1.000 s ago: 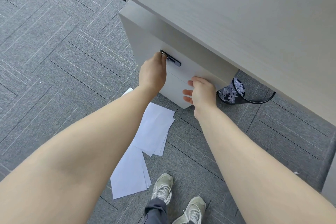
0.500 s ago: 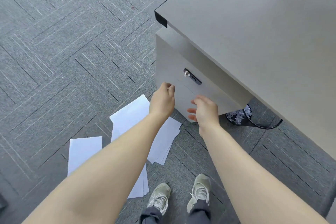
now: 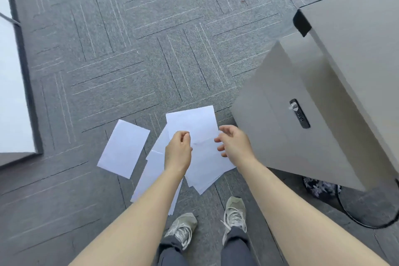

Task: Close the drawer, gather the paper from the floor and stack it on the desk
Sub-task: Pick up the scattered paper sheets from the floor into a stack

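Several white paper sheets lie scattered on the grey carpet: an overlapping pile (image 3: 194,127) in the middle and one single sheet (image 3: 124,149) to its left. My left hand (image 3: 178,151) hovers over the pile with fingers loosely curled, holding nothing. My right hand (image 3: 234,143) is beside it, fingers spread, above the pile's right edge. The grey drawer cabinet (image 3: 280,131) with its black lock (image 3: 299,113) stands at right, its drawer front flush. The desk top (image 3: 362,45) lies above it.
My two sneakers (image 3: 234,211) stand just below the papers. A dark patterned bin (image 3: 321,187) and a black cable (image 3: 356,220) sit under the desk at right. A white panel (image 3: 13,93) with a dark edge runs along the left.
Both hands left the drawer front and dropped over the papers on the floor. My view swung left and down, bringing more floor and the separate sheet into sight.
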`<state>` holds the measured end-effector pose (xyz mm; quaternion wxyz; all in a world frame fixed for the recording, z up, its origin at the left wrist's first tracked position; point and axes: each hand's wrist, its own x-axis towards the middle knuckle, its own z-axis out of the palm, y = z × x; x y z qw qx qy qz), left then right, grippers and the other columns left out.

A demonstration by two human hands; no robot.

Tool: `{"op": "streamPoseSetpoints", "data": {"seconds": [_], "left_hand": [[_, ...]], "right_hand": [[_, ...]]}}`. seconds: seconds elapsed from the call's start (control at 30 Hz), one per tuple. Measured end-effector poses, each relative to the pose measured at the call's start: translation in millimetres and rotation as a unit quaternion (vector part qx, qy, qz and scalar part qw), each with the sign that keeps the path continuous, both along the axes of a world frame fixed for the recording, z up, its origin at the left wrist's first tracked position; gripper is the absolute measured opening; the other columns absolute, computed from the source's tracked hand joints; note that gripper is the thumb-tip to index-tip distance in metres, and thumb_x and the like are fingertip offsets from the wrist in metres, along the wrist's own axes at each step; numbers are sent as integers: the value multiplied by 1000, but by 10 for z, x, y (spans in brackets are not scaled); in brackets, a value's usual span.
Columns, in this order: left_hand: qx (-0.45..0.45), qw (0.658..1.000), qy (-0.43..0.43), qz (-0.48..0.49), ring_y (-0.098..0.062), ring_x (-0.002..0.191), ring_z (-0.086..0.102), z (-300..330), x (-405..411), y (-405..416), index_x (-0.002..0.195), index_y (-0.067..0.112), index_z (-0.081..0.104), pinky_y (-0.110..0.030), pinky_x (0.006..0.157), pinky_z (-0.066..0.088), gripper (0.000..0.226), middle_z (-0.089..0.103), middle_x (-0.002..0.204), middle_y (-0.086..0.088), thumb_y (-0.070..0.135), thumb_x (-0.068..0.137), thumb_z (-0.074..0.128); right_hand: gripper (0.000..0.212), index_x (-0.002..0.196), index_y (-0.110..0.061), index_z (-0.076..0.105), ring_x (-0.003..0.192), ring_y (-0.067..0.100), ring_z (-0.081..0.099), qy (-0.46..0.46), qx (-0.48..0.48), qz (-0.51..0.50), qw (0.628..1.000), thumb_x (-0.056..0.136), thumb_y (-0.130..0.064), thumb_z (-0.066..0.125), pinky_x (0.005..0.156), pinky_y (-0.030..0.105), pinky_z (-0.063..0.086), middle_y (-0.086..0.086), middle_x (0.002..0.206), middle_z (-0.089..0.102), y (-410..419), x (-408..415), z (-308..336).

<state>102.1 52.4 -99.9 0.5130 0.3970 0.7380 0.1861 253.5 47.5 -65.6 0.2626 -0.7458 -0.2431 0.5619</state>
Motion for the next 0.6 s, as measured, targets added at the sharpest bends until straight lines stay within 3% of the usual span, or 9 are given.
{"op": "streamPoseSetpoints", "data": {"seconds": [0.2,0.27,0.4,0.5,0.6], "left_hand": [[-39,995,11,90,-13,86,65,-654,-386,-400,102,25,58,-39,80,53,21,61,95,11,31,96,39],[-52,993,17,103,-14,90,64,-921,-492,-485,102,27,57,-39,78,54,20,61,96,12,34,96,39],[-55,994,37,89,-17,104,62,-1521,-726,-602,112,30,56,-39,88,52,25,59,108,13,38,94,41],[-60,993,67,78,-14,105,56,-2021,-960,-640,122,27,54,-32,79,47,32,57,116,13,38,93,46],[-71,990,96,71,-14,104,56,-2577,-1217,-672,123,29,53,-33,80,49,35,57,119,13,39,89,52]], "right_hand": [[31,120,-20,59,78,19,61,-49,-26,167,984,90,-17,51,81,44,54,1,96,67,-111,-155,-832],[33,121,-20,59,81,21,62,-70,-25,221,972,90,-18,51,78,41,53,0,92,65,-122,-210,-1130],[33,121,-25,59,73,11,57,-133,-14,328,935,89,-21,51,63,28,44,-11,88,63,-93,-359,-1784],[39,128,-27,55,83,14,56,-173,-5,404,898,90,-23,53,67,28,41,-9,106,62,-42,-485,-2336],[44,134,-29,50,98,17,56,-210,-1,470,857,90,-25,54,76,30,43,-6,121,59,10,-595,-2911]]}}
